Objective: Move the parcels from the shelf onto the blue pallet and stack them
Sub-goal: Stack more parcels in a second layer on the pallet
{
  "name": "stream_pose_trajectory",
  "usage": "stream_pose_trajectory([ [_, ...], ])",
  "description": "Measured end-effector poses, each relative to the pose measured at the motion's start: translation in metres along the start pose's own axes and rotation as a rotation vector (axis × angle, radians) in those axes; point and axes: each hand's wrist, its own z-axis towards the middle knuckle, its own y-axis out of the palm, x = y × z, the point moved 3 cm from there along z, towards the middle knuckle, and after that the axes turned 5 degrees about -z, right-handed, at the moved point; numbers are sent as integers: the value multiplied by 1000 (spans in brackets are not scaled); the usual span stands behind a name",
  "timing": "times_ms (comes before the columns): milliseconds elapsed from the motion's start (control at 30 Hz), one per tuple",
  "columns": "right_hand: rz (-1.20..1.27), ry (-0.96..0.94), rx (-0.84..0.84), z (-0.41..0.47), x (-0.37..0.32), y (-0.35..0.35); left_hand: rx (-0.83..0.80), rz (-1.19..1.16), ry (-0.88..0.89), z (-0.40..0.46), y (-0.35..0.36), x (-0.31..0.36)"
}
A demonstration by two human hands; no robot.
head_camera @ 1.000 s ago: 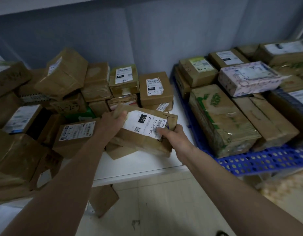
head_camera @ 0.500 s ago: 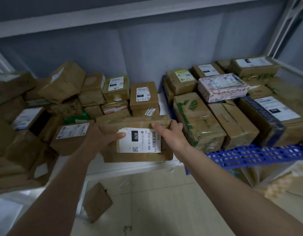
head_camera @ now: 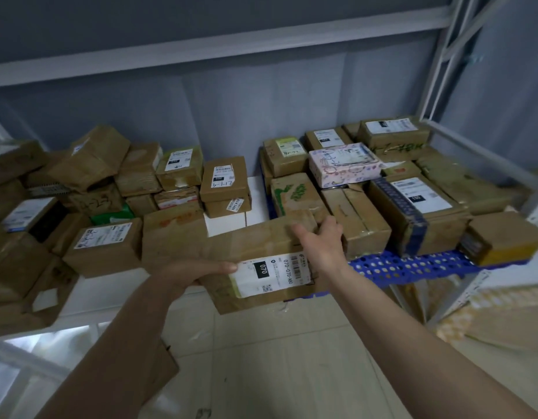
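Holding the flat brown cardboard parcel with a white "070" label (head_camera: 261,261) off the shelf, beside the blue perforated plastic pallet (head_camera: 412,266), left hand (head_camera: 198,270) and right hand (head_camera: 319,246) clasp opposite ends. It looks light, stiff and tape-slick, so an end grip suits.

Two bare forearms, no sleeves; left hand (head_camera: 198,269), right hand (head_camera: 320,247) ungloved.

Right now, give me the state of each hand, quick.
Left hand: grips the near left edge of the 070 parcel.
Right hand: holds the same parcel, fingers over its far right corner.
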Motion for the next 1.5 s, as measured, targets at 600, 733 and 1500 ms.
stream_pose_trajectory([
  [600, 121, 193, 171, 36, 85, -126, -3, 129, 153, 30, 154, 9],
  [733, 132, 233, 93, 48, 97, -134, 61, 156, 157, 44, 172, 1],
  [1500, 204, 207, -103, 65, 120, -120, 191, 502, 207, 58, 178, 3],
])
